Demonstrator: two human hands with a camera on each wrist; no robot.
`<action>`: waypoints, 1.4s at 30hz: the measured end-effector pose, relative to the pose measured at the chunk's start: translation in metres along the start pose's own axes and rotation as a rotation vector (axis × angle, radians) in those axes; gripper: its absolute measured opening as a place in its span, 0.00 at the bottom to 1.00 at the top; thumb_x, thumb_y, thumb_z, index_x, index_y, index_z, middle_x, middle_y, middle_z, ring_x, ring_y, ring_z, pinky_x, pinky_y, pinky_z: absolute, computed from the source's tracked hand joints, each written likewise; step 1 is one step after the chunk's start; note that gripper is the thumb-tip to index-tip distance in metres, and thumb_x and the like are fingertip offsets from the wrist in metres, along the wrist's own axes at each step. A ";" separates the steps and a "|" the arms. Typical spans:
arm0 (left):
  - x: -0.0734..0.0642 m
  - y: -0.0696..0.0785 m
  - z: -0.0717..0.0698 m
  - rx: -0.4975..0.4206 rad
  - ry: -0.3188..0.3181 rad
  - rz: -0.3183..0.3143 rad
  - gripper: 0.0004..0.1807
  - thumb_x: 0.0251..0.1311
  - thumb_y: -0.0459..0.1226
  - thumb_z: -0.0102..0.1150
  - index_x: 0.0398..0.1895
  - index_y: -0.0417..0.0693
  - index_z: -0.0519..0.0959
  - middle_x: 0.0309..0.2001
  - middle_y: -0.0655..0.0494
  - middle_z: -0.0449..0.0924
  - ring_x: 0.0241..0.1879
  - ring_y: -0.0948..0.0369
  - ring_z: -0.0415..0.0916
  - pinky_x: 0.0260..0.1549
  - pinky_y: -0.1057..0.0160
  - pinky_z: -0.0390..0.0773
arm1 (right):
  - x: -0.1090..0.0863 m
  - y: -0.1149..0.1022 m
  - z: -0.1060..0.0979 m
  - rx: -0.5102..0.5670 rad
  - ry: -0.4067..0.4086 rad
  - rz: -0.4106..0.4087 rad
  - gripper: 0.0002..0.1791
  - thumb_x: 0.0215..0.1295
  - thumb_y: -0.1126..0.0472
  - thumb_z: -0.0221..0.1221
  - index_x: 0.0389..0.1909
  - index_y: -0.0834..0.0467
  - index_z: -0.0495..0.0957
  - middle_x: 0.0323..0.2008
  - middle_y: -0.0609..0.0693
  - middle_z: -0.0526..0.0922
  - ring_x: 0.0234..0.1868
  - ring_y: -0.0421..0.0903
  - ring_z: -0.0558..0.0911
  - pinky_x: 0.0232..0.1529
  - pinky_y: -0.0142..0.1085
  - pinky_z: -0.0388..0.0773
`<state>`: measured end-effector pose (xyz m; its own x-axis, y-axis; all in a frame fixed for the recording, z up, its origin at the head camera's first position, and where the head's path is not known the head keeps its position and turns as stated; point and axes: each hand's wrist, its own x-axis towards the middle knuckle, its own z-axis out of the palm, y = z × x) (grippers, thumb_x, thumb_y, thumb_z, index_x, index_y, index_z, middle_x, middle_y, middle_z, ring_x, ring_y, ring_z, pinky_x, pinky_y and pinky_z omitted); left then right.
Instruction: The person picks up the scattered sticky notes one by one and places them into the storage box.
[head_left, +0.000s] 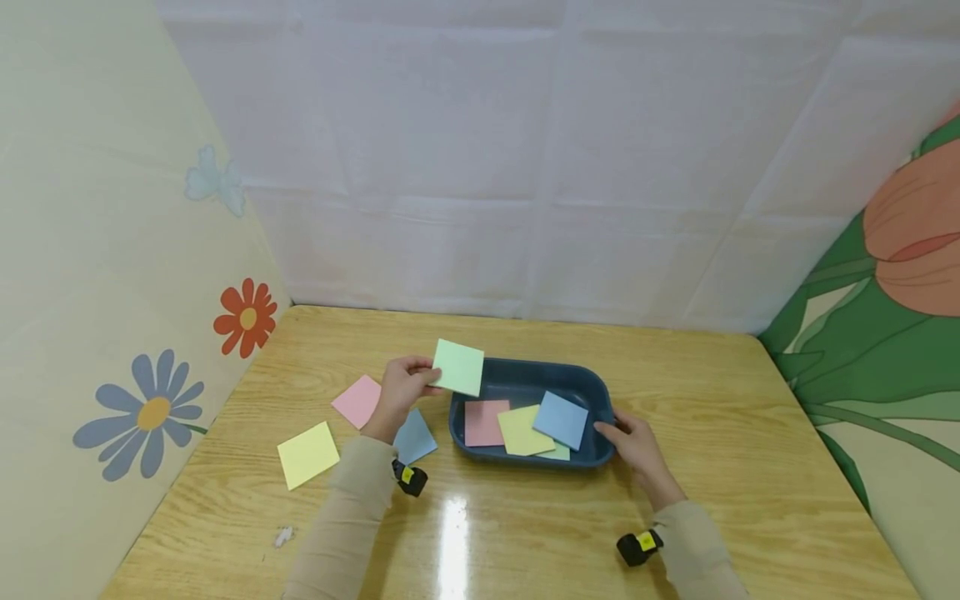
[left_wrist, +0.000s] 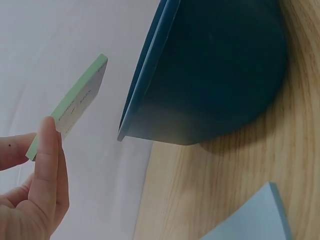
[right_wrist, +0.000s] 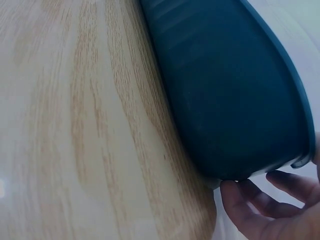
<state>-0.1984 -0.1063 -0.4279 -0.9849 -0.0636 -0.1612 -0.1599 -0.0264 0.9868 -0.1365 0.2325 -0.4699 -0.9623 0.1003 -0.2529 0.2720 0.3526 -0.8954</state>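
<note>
My left hand [head_left: 403,393] pinches a light green sticky note pad [head_left: 458,367] between thumb and fingers, above the left end of a dark blue tray [head_left: 536,377]. The left wrist view shows the green pad [left_wrist: 82,97] tilted, with print on its underside, apart from the tray wall [left_wrist: 225,65]. At the tray's right end my right hand [head_left: 637,446] grips the rim, thumb on top and fingertips against the outer wall [right_wrist: 235,100]. Inside lie a pink pad [head_left: 485,422], a yellow pad [head_left: 523,431], a blue pad [head_left: 560,419] and a partly covered green pad [head_left: 557,453].
Left of the tray, a pink pad [head_left: 356,402], a yellow pad [head_left: 308,455] and a blue pad [head_left: 415,437] lie on the wooden table [head_left: 712,400]. The left forearm passes close to them. A white curtain [head_left: 450,167] hangs behind the table.
</note>
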 end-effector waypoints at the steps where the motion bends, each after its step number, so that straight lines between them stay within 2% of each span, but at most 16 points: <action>1: 0.000 0.000 0.001 -0.004 -0.004 0.001 0.12 0.54 0.23 0.55 0.42 0.23 0.72 0.27 0.48 0.72 0.20 0.61 0.74 0.29 0.59 0.82 | 0.000 0.000 0.000 0.000 0.000 -0.003 0.24 0.65 0.62 0.51 0.60 0.68 0.66 0.50 0.62 0.72 0.45 0.50 0.72 0.41 0.32 0.72; 6: 0.001 -0.002 0.007 -0.029 -0.023 0.003 0.11 0.53 0.21 0.55 0.40 0.22 0.72 0.25 0.47 0.72 0.19 0.62 0.75 0.35 0.50 0.79 | 0.001 0.002 0.000 0.005 0.000 -0.005 0.24 0.65 0.62 0.52 0.60 0.68 0.65 0.51 0.62 0.72 0.46 0.50 0.72 0.42 0.32 0.72; 9: 0.000 -0.003 0.012 -0.030 -0.034 -0.005 0.11 0.53 0.21 0.55 0.39 0.22 0.72 0.26 0.47 0.73 0.19 0.61 0.75 0.33 0.54 0.81 | 0.001 0.002 0.000 0.009 0.004 0.001 0.24 0.65 0.62 0.52 0.60 0.68 0.65 0.51 0.62 0.72 0.46 0.49 0.72 0.42 0.32 0.72; 13: -0.002 -0.004 0.018 -0.027 -0.052 0.001 0.11 0.53 0.22 0.55 0.39 0.22 0.72 0.26 0.46 0.72 0.20 0.61 0.75 0.24 0.63 0.81 | 0.001 0.001 0.000 0.012 -0.001 0.003 0.24 0.65 0.62 0.52 0.60 0.68 0.65 0.51 0.62 0.72 0.46 0.49 0.72 0.42 0.32 0.72; 21: -0.004 -0.006 0.027 -0.035 -0.085 0.006 0.12 0.52 0.21 0.56 0.40 0.21 0.72 0.25 0.46 0.73 0.18 0.60 0.75 0.22 0.64 0.81 | 0.001 0.002 -0.001 0.010 -0.003 -0.002 0.24 0.65 0.62 0.52 0.60 0.68 0.65 0.51 0.63 0.72 0.46 0.49 0.72 0.43 0.33 0.72; 29: -0.003 -0.008 0.035 0.040 -0.096 -0.016 0.11 0.52 0.21 0.56 0.40 0.22 0.73 0.27 0.44 0.76 0.17 0.62 0.75 0.22 0.65 0.81 | 0.001 0.002 -0.001 0.009 -0.005 0.004 0.25 0.65 0.61 0.52 0.60 0.68 0.65 0.51 0.62 0.72 0.46 0.49 0.72 0.43 0.33 0.72; 35: -0.004 -0.008 0.038 0.122 -0.126 -0.025 0.13 0.55 0.24 0.55 0.43 0.24 0.73 0.31 0.42 0.76 0.20 0.61 0.76 0.26 0.63 0.81 | 0.001 0.002 -0.001 0.014 -0.004 -0.001 0.25 0.65 0.61 0.52 0.60 0.68 0.65 0.50 0.62 0.72 0.44 0.47 0.72 0.41 0.31 0.72; 42: -0.008 -0.003 0.044 0.162 -0.165 -0.023 0.13 0.56 0.24 0.55 0.44 0.24 0.73 0.31 0.41 0.76 0.19 0.62 0.76 0.29 0.58 0.81 | 0.001 0.003 -0.001 0.002 -0.005 0.002 0.25 0.65 0.60 0.52 0.61 0.68 0.64 0.52 0.63 0.72 0.47 0.50 0.72 0.43 0.33 0.72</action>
<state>-0.1924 -0.0621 -0.4293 -0.9762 0.0997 -0.1925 -0.1784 0.1354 0.9746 -0.1362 0.2342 -0.4727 -0.9617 0.0966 -0.2565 0.2740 0.3509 -0.8954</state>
